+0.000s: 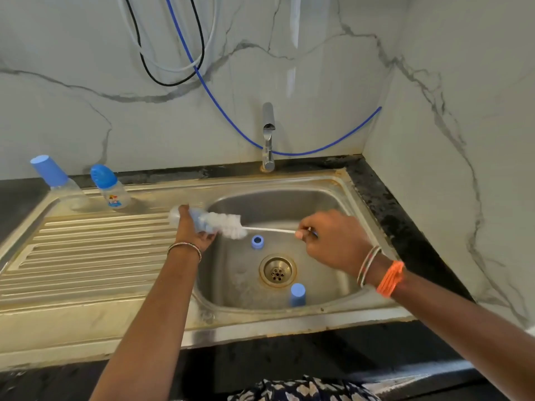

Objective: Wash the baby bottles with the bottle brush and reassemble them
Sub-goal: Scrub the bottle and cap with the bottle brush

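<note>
Fingers of the left hand (193, 233) hide much of the clear plastic baby bottle (185, 217) they clamp over the sink; right hand (333, 241) pinches the white bottle brush (231, 224), bristles at its mouth.

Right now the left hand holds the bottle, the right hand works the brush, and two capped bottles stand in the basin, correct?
Not quite. The head view shows the two capped bottles standing on the drainboard, not in the basin.
</note>
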The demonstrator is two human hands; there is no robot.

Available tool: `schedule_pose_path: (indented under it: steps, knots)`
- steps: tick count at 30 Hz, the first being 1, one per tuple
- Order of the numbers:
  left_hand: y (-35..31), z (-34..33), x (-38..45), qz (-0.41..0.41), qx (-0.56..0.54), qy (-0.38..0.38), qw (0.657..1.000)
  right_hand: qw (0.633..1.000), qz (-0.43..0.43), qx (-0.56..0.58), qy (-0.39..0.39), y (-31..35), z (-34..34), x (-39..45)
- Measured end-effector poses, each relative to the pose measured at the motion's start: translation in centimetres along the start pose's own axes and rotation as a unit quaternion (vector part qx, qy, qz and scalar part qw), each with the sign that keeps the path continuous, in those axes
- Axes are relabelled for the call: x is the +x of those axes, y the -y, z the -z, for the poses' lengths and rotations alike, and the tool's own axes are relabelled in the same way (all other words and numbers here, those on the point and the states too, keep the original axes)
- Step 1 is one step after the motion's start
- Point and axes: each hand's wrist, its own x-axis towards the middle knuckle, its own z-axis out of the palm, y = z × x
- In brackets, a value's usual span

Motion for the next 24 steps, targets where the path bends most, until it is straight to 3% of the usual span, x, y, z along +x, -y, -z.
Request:
schedule_pose_path:
  steps: [1,2,3,4,5,6,7,8,10,16,22,24]
  knots:
    - [0.2,0.2,-0.1,0.014,0.017,0.014,1.000,0.979,-0.070,0.154,0.114,-0.2,0.6,0.3]
    - [0.4,0.6,0.1,0.030,0.032,0.026,0.999,0.919,-0.144,0.292,0.222,-0.3,1.0,0.4]
    - [0.7,0.8,0.0,0.035,0.031,0.035,0.998,0.857,-0.192,0.385,0.285,-0.4,1.3,0.4]
    - [0.8,0.9,0.0,0.033,0.012,0.044,0.998,0.838,-0.207,0.406,0.300,-0.5,0.9,0.2]
    - [0.7,1.1,-0.3,0.026,-0.009,0.049,0.998,0.859,-0.199,0.374,0.287,-0.1,0.6,-0.2]
    - [0.7,1.3,-0.2,0.019,-0.026,0.057,0.998,0.915,-0.166,0.278,0.239,0.3,0.4,-0.7]
    - [0.6,1.3,-0.3,0.014,-0.026,0.057,0.998,0.970,-0.115,0.140,0.164,0.7,0.2,-1.2]
    - [0.6,1.3,-0.4,0.015,-0.020,0.061,0.998,0.996,-0.048,-0.017,0.075,1.2,0.3,-1.6]
    - [0.2,1.0,-0.9,0.018,0.006,0.080,0.997,0.979,0.057,-0.193,-0.040,1.8,0.8,-2.2]
    - [-2.6,0.2,-1.1,-0.043,-0.010,0.114,0.993,0.956,0.095,-0.250,-0.118,-0.8,1.3,-0.7]
    - [-5.7,-1.3,-1.6,-0.028,-0.031,0.081,0.996,0.928,0.078,-0.229,-0.284,-2.8,2.4,0.1]
    - [-6.3,-2.3,-2.0,-0.051,-0.070,0.100,0.991,0.948,0.070,-0.173,-0.256,-2.2,2.1,-0.2]
